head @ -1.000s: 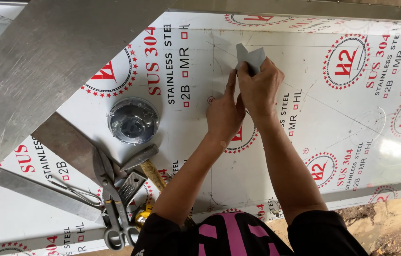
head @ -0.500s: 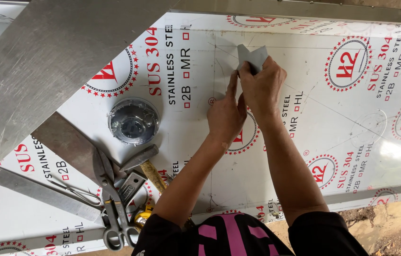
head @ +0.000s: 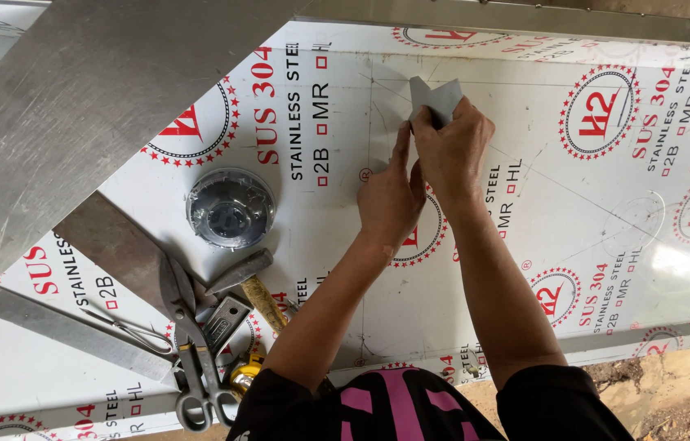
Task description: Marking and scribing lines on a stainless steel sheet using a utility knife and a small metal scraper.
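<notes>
Our right hand [head: 455, 147] grips a small grey angular metal piece [head: 435, 96], which juts up past its fingertips. Our left hand [head: 390, 196] presses beside it on the white film-covered steel sheet [head: 574, 212], forefinger extended, holding nothing.

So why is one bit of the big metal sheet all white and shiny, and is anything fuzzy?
Head view: daylight glares off the film-covered sheet at its right edge, washing out the print there; the hands, right hand and left hand, cast only soft shadows; the tools and the small metal piece look sharp, nothing clearly blurred.
</notes>
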